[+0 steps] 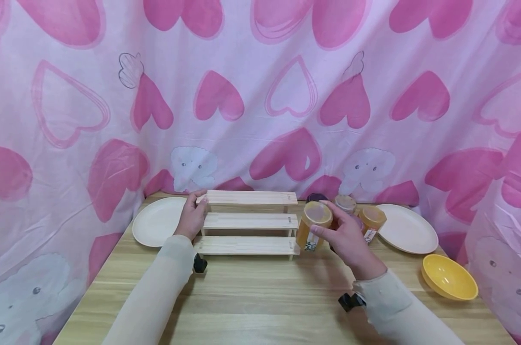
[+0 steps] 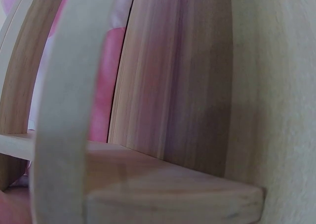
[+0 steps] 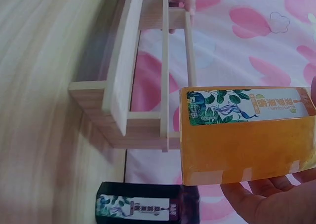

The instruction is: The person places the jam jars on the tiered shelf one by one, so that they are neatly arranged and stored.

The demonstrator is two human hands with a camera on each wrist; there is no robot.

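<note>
A three-tier wooden rack (image 1: 248,220) stands toward the back of the table. My left hand (image 1: 193,215) holds the left end of its top tier. In the left wrist view the rack's planks (image 2: 173,184) fill the picture, seen very close. My right hand (image 1: 351,237) grips a jar of orange-yellow contents (image 1: 305,235) with a flat lid, held up just right of the rack. The right wrist view shows the jar's printed label (image 3: 247,105) and the fingers (image 3: 266,189) curled along its side. Behind it stand a dark jar (image 3: 143,204) and another orange jar (image 1: 371,223).
A further jar with a pale lid (image 1: 345,202) stands behind the right hand. White plates lie at the left (image 1: 154,223) and right (image 1: 409,230). A yellow bowl (image 1: 450,278) sits at the right edge. A pink heart-patterned curtain (image 1: 260,96) hangs close behind the table.
</note>
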